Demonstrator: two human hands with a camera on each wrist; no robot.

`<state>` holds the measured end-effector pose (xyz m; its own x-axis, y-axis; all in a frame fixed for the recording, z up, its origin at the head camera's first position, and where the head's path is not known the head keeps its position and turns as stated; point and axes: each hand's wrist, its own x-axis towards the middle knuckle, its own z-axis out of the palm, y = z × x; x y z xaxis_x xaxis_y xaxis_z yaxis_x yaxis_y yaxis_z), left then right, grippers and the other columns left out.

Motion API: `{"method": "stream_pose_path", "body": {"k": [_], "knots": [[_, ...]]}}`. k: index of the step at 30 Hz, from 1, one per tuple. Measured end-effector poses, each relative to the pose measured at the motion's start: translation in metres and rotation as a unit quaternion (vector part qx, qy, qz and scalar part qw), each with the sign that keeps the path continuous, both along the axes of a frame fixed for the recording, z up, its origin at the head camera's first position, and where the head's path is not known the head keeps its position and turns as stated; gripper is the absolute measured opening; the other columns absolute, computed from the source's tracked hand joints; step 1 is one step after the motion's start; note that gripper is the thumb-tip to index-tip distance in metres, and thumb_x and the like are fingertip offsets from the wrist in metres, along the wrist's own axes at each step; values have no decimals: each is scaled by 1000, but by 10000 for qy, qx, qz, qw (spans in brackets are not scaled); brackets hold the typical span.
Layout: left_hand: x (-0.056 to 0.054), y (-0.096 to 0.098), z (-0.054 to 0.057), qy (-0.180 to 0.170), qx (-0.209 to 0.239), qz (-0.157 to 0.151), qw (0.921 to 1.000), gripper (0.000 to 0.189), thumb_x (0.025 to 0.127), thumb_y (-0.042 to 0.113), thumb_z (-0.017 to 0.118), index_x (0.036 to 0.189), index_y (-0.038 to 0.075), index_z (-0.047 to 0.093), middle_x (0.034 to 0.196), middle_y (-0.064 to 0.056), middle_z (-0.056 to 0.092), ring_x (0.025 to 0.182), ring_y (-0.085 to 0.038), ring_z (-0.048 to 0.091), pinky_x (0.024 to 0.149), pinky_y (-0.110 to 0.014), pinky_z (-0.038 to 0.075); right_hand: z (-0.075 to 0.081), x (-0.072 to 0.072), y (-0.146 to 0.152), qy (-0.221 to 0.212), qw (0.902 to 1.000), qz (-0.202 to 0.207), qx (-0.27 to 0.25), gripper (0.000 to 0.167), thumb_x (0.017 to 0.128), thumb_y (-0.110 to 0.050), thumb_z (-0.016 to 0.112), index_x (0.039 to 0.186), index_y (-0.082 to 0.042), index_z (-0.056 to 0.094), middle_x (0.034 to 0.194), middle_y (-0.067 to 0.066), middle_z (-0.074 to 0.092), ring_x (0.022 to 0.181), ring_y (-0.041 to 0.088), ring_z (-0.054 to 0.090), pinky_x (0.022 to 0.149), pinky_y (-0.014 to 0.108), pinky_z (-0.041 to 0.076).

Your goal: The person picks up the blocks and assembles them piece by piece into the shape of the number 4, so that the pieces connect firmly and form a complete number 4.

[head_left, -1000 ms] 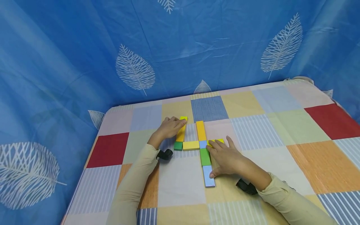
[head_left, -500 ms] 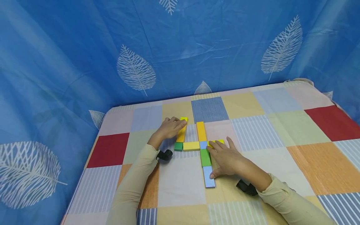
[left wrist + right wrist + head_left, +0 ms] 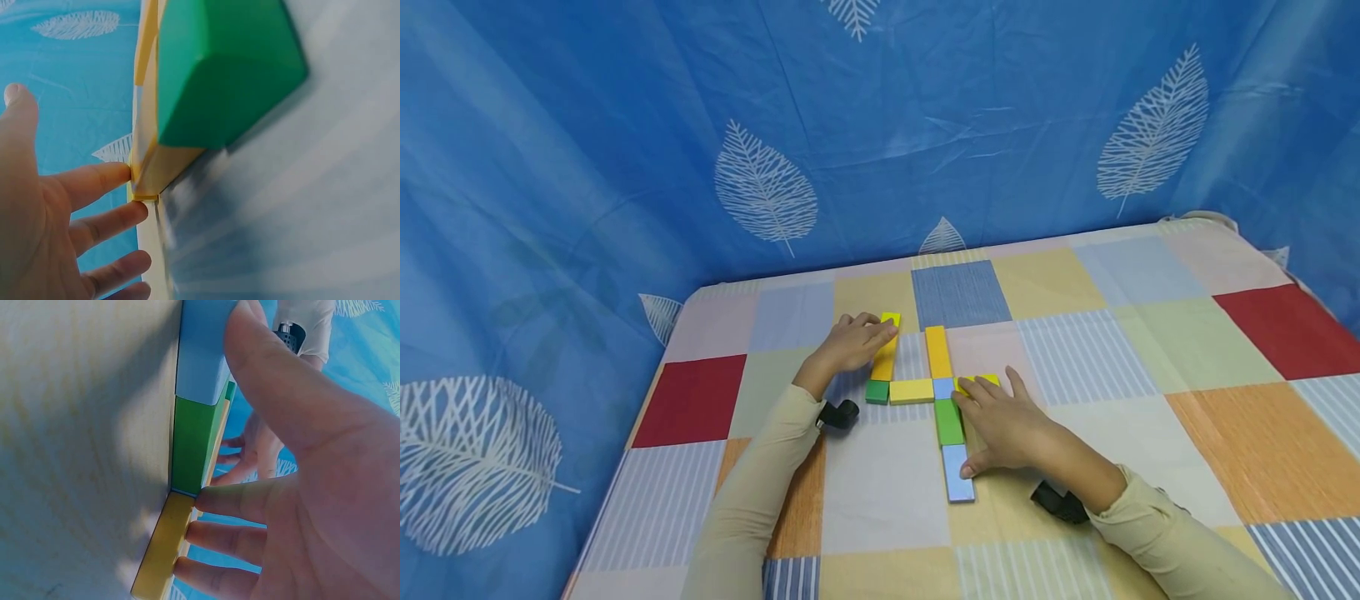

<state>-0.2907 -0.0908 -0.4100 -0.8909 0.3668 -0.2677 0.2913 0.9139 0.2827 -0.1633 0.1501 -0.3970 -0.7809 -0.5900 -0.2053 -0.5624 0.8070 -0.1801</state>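
Observation:
My left hand rests at the left-hand column, its fingertips touching the yellow block at the top. Below that lies an orange-yellow block, then a small dark green block. A pale yellow block runs right from there to a small blue block. Above the blue one stands an orange block; below it follow a green block and a light blue block. My right hand spreads over another yellow block, fingertips on it, thumb touching the light blue block.
A patchwork cloth covers the table under the flat blocks. Behind and to the left hangs a blue curtain with white leaf prints. Black wrist cameras sit under both wrists.

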Motion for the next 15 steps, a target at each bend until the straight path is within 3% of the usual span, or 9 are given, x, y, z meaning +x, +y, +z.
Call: {"method": "stream_pose_path", "body": {"k": [15], "knots": [[1, -1, 1, 14, 69, 124, 9999, 58, 95, 57, 20, 138, 24, 40, 140, -5, 40, 118, -28, 33, 99, -44, 29, -1, -1, -1, 72, 10000, 62, -11, 102, 62, -64, 66, 135, 1, 39, 144, 19, 31, 131, 38, 31, 101, 68, 10]]}}
